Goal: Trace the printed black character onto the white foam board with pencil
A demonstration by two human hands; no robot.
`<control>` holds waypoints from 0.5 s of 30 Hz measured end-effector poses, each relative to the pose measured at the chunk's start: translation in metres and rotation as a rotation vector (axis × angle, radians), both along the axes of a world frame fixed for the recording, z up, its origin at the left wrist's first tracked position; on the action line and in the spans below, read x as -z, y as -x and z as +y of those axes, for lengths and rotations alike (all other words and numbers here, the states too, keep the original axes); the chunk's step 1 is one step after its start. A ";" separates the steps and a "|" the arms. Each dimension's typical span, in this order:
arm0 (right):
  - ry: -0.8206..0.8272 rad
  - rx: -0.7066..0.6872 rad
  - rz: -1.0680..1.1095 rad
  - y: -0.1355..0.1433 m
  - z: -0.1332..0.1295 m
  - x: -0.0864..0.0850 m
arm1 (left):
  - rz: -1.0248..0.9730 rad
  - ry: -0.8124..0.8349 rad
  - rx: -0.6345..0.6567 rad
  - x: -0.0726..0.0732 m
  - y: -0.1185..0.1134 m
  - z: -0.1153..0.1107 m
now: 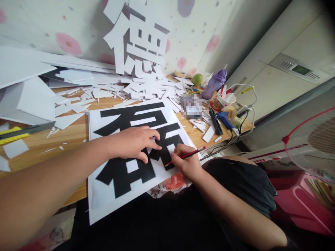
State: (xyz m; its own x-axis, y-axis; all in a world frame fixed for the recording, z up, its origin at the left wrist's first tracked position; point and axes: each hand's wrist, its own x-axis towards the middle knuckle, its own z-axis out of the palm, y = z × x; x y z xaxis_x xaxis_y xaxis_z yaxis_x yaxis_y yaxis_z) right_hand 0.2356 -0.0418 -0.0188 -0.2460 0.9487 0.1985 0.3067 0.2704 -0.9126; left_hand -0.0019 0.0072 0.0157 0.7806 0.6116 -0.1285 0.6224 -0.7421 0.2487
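Observation:
My right hand (186, 161) grips a red and black pencil (192, 153), its tip down at the edge of a black paper character (121, 186). That character lies flat on a white board (98, 209), which overhangs the table's near edge. With fingers spread, my left hand (136, 142) presses on the middle of the black character. Behind the board, a large white cut-out character (119, 42) leans upright against the wall.
White offcuts (146, 87) litter the table (70, 130). A yellow utility knife (15, 134) lies at the left. To the right are a purple bottle (214, 83), a paper tub (220, 101), a blue glue gun (224, 119) and cables. A fan (314, 139) stands beyond.

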 end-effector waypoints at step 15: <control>0.090 -0.071 0.084 -0.005 -0.001 0.004 | -0.004 0.002 -0.003 0.000 0.000 0.000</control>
State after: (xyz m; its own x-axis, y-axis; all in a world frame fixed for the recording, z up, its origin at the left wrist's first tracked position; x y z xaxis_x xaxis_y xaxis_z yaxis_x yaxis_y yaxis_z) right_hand 0.2409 -0.0424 -0.0228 -0.2988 0.9446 0.1358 0.2109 0.2041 -0.9560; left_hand -0.0018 0.0068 0.0159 0.7796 0.6134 -0.1263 0.6233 -0.7402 0.2523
